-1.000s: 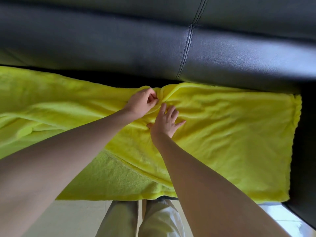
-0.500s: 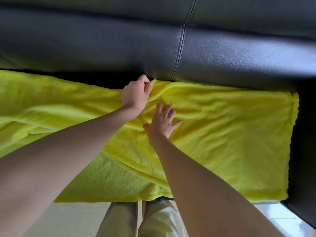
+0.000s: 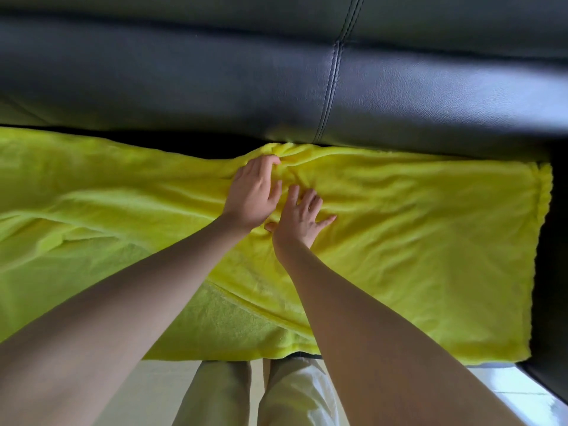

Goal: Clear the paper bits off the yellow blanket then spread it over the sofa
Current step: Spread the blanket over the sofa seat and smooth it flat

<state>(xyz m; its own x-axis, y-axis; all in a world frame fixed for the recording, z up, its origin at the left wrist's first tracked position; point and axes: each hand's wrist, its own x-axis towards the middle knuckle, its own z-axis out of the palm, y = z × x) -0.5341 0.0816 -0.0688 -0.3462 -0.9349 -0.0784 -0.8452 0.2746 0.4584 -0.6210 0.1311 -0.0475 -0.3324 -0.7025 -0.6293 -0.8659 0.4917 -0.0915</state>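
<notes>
**A:** so where's the blanket (image 3: pixel 415 241) at right now?

**B:** Lying across the sofa (image 3: pixel 184 87) seat, back edge tucked up against the backrest, front edge hanging over toward the person's legs (image 3: pixel 276 395). Right end stops just short of the armrest, and a strip of dark seat shows behind the left half. Can't spot any paper bits on it in this shot.

**A:** and the hands?

**B:** Both near the middle by the back edge, just beside each other. Left hand (image 3: pixel 253 195) has its fingertips curled down into a bunched ridge of fabric. Looks like it's pinching it, but the tips are buried so I can't swear to it. Right hand (image 3: pixel 299 216) is flat on the cloth, fingers spread apart, pressing down.

**A:** how's that thing gonna behave?

**B:** My guess: fleecy, soft, light, zero stiffness. It wrinkles wherever you push it, and on that smooth leather it'll probably slide. I'd grab it along the hem or by the corners and pull outward. Shoving the middle just piles up more folds.
</notes>
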